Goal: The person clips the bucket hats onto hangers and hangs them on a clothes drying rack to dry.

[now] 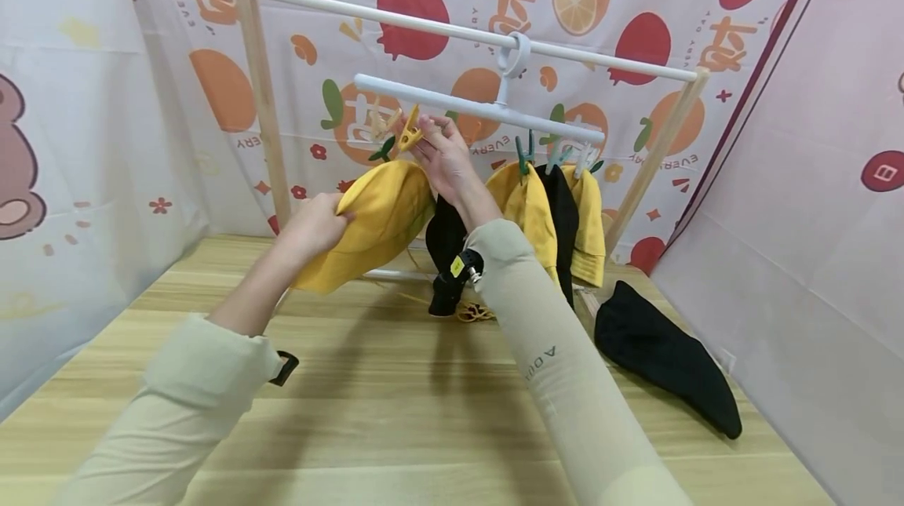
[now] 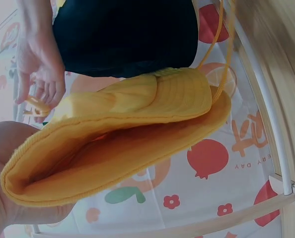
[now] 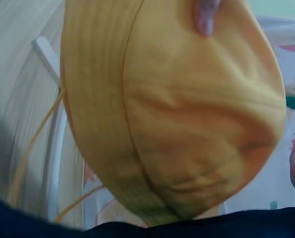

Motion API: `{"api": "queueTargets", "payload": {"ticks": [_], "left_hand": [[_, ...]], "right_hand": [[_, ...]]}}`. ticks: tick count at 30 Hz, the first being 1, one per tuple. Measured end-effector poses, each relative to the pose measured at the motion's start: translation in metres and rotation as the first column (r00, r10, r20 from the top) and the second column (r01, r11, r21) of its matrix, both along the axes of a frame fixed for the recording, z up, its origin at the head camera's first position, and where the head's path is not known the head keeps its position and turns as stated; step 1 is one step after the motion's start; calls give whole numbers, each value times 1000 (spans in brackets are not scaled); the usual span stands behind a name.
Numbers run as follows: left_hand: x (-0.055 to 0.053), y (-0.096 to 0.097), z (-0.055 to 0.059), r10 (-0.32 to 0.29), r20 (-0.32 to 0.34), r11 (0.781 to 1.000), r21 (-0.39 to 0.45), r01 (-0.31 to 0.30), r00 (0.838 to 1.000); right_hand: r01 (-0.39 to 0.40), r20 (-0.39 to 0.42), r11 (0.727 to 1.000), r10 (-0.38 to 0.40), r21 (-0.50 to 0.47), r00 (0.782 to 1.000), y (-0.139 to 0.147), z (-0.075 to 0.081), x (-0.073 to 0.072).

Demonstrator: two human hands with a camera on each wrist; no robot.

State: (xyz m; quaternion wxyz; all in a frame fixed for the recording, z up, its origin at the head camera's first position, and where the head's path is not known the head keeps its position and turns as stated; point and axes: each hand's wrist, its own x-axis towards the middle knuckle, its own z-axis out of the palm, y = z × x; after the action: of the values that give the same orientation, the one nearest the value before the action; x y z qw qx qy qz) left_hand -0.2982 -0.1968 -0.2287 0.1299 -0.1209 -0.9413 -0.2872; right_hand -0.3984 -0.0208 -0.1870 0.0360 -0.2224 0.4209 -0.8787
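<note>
My left hand (image 1: 314, 227) grips a yellow bucket hat (image 1: 388, 212) by its side, thumb on the outer cloth. In the left wrist view the hat's opening (image 2: 112, 153) faces the camera, and a yellow cord hangs from its brim. Just above the hat's crown, my right hand (image 1: 445, 157) pinches a yellow clothespin (image 1: 410, 133) under the left half of a pale hanger (image 1: 438, 102). A pale clothespin (image 1: 381, 123) is beside it on the left. Behind my right wrist hangs a black hat (image 1: 445, 235), partly hidden.
The hanger hooks onto the white rail (image 1: 438, 26) of a wooden-post rack (image 1: 257, 98). On its right half, green and pale clothespins (image 1: 524, 153) hold yellow hats (image 1: 588, 223) and a black one (image 1: 559, 212). Another black hat (image 1: 664, 357) lies on the wooden table (image 1: 381, 404) at right.
</note>
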Motion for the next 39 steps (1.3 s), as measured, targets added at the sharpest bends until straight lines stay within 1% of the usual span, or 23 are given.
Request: {"api": "queueTargets", "payload": {"ticks": [4, 6, 10, 14, 18, 25, 30, 32, 36, 38, 39], "left_hand": [[5, 4, -2, 30, -19, 999, -10, -30, 999], [7, 8, -2, 37, -19, 999, -12, -38, 999], [9, 15, -2, 39, -16, 999, -7, -39, 999], [11, 18, -3, 55, -11, 998, 5, -55, 998], [13, 21, -4, 68, -37, 997, 28, -67, 997], [16, 27, -4, 94, -111, 993, 80, -85, 989], [16, 30, -5, 95, -166, 989, 124, -75, 982], [17, 29, -6, 96, -161, 986, 148, -72, 982], [19, 27, -7, 95, -113, 973, 221, -68, 989], [20, 26, -6, 68, -85, 962, 269, -43, 994], [20, 27, -6, 40, -69, 953, 303, -18, 997]], "right_hand": [[-27, 39, 997, 24, 72, 999, 8, -3, -3], [-17, 44, 994, 12, 106, 999, 10, -4, -3], [67, 41, 984, -74, 162, 996, 12, -3, -2], [167, 31, 962, -177, 216, 984, 8, 0, 2], [224, 21, 951, -234, 212, 972, 3, 3, 5], [253, 6, 952, -258, 171, 966, -1, 2, 6], [289, -42, 938, -286, 190, 957, 1, 2, 8], [300, -59, 932, -295, 202, 954, 2, 3, 9], [292, -59, 934, -286, 204, 956, 1, 4, 10], [284, -50, 938, -280, 200, 959, 1, 4, 10], [283, -45, 937, -280, 203, 959, 2, 3, 10]]}}
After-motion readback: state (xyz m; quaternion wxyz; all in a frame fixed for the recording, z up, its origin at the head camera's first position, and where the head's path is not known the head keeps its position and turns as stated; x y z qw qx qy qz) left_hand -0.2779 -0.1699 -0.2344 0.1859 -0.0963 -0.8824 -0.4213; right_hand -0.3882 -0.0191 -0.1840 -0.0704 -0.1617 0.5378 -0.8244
